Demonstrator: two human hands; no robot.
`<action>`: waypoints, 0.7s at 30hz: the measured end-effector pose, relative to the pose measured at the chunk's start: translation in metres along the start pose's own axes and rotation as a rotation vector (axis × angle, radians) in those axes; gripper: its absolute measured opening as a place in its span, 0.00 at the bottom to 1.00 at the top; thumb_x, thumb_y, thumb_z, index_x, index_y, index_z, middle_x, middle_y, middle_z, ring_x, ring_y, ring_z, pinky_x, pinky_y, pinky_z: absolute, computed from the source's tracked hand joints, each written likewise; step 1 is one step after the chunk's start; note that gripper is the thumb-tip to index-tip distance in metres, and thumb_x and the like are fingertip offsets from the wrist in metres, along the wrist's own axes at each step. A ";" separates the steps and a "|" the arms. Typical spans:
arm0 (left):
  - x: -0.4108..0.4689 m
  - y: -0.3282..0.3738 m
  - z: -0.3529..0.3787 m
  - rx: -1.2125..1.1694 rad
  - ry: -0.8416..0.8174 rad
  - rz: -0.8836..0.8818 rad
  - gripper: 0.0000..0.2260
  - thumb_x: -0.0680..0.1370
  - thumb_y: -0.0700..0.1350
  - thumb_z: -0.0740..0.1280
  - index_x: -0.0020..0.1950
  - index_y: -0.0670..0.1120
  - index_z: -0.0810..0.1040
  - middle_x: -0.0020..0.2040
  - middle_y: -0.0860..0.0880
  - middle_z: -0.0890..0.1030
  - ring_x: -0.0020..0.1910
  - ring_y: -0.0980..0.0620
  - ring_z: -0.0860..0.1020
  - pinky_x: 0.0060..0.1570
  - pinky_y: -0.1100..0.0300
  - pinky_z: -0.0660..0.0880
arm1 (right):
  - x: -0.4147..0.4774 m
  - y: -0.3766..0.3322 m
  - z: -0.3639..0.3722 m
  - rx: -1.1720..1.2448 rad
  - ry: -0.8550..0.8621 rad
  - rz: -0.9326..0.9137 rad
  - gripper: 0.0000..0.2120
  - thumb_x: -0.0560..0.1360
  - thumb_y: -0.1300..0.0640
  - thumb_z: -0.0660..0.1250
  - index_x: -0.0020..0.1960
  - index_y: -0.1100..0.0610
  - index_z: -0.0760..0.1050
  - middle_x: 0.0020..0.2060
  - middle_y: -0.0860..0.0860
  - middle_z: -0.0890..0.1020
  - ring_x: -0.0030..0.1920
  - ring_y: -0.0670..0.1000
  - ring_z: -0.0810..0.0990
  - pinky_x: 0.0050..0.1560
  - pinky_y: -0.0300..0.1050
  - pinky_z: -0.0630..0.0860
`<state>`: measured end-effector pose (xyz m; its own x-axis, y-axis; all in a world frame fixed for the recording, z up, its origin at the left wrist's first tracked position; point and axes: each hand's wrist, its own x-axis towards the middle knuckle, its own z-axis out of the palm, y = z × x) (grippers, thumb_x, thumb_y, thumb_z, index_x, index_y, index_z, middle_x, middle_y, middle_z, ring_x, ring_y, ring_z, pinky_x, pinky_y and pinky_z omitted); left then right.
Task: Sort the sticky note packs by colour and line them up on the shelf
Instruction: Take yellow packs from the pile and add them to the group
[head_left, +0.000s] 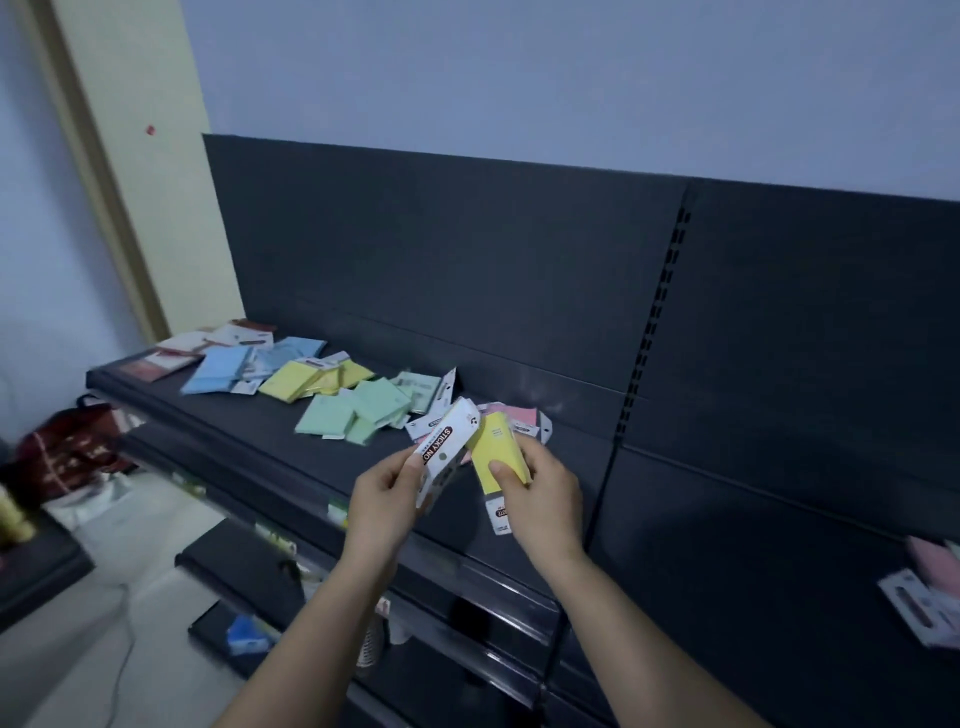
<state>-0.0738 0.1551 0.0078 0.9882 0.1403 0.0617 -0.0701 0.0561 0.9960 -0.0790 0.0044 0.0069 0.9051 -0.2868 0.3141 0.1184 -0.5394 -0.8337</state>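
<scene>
A white pack (447, 447) marked "STICKY NO" is grasped by the left grip (387, 493), and a yellow pack (498, 447) is pinched by the right grip (545, 493) at its 3 o'clock. Both are held above the shelf (291, 457). Pink packs (522, 415) are seen on it at 12 o'clock of the grips. Toward 10 o'clock, green packs (363, 410), a yellow heap (306, 379), blue packs (223, 369) and red packs (208, 340) are laid in groups.

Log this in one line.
left hand holds white-card sticky note pack | right hand holds yellow sticky note pack | dark shelf: colour piles
</scene>
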 end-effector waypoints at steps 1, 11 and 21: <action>0.006 -0.001 -0.008 0.010 0.018 0.008 0.11 0.81 0.43 0.62 0.47 0.54 0.82 0.39 0.56 0.84 0.42 0.53 0.81 0.44 0.56 0.77 | 0.003 -0.004 0.009 0.005 -0.020 -0.005 0.14 0.75 0.55 0.68 0.60 0.48 0.78 0.47 0.46 0.83 0.47 0.50 0.80 0.48 0.46 0.77; 0.094 -0.016 -0.069 -0.100 0.281 -0.023 0.07 0.78 0.43 0.68 0.42 0.44 0.83 0.49 0.49 0.83 0.48 0.49 0.80 0.50 0.53 0.76 | 0.067 -0.031 0.103 0.078 -0.184 -0.052 0.12 0.78 0.58 0.64 0.61 0.52 0.76 0.46 0.44 0.81 0.46 0.48 0.78 0.49 0.44 0.75; 0.198 -0.021 -0.107 -0.007 0.478 -0.020 0.35 0.70 0.29 0.65 0.51 0.74 0.71 0.71 0.55 0.60 0.63 0.46 0.73 0.46 0.42 0.80 | 0.149 -0.042 0.179 0.070 -0.344 -0.033 0.10 0.79 0.59 0.59 0.57 0.49 0.75 0.46 0.47 0.81 0.47 0.51 0.78 0.49 0.46 0.74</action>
<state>0.1086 0.2871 -0.0080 0.8162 0.5777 0.0040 -0.0544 0.0699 0.9961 0.1234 0.1262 0.0077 0.9835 0.0194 0.1800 0.1668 -0.4847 -0.8586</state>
